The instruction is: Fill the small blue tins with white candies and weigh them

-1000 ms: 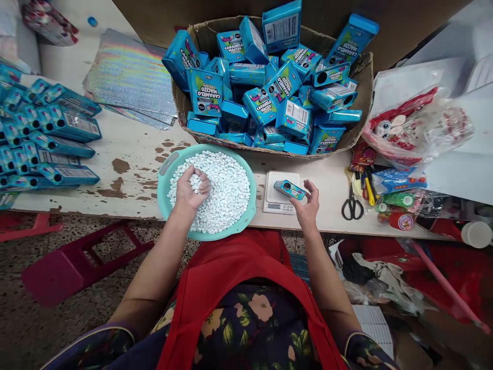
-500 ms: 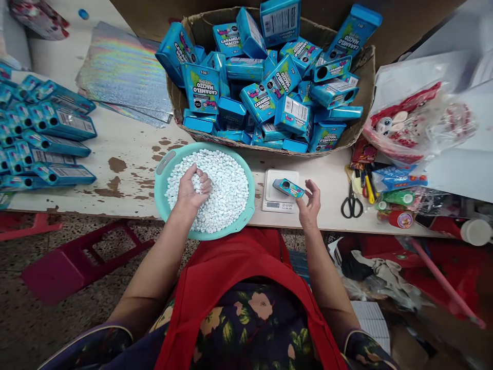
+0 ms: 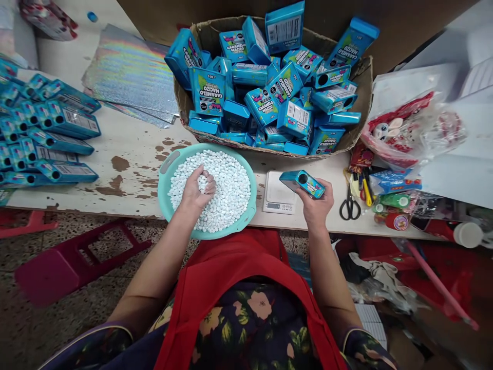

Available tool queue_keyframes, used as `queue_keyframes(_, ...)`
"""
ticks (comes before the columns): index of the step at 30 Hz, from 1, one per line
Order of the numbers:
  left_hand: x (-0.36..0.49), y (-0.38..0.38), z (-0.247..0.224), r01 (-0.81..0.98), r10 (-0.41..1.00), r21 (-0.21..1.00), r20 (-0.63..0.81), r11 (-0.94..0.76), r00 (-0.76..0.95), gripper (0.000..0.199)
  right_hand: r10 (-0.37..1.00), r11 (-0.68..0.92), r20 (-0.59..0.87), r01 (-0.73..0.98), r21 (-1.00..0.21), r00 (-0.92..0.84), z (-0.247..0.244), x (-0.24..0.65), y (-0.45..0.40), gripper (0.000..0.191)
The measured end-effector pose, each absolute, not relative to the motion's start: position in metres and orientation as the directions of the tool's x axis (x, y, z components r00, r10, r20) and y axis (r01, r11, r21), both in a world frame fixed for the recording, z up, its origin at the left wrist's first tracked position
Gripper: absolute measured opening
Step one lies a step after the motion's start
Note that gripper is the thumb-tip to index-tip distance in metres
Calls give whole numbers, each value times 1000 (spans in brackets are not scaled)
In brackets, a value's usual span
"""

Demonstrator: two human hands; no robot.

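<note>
My left hand (image 3: 195, 195) is above the light-green bowl (image 3: 164, 199), palm up, its fingers curled around some small white candies. More white candies (image 3: 231, 192) fill the bowl. In my right hand (image 3: 319, 208) is a blue candy box (image 3: 302, 183), gripped near its right end between thumb and fingers. The box is raised and tilted, with a dark round spot on its narrow face. Just below and left of it lies a small white kitchen scale (image 3: 274, 192), its plate partly covered by the box in this view.
Behind the bowl stands a cardboard carton (image 3: 246, 145) heaped with blue boxes. More blue boxes (image 3: 73, 123) are stacked at the left, near shiny silver sheets (image 3: 127, 69). Black scissors (image 3: 350, 208) and bagged items (image 3: 396, 133) lie at the right. A magenta stool (image 3: 57, 270) is below the table.
My right hand has closed on the blue candy box and lifted it off the scale. My left hand stays curled over the bowl. The view has shifted slightly.
</note>
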State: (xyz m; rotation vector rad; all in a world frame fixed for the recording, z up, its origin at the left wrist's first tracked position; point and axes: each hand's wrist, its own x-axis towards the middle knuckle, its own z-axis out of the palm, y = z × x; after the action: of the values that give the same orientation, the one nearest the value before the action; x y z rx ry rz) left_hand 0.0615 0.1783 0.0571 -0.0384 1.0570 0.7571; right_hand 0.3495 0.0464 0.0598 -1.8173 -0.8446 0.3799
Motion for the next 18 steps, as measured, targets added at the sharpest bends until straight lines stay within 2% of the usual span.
queue_keyframes(12,45,172,55,-558,533,336,-814,758,233,33,702,-281,-11,263,-923,712,30,352,29,51)
queue_keyframes(18,47,170,53,-542,545,360,-807,759,227,29,766,-300,-123,182,-936,631,3,359,36,55)
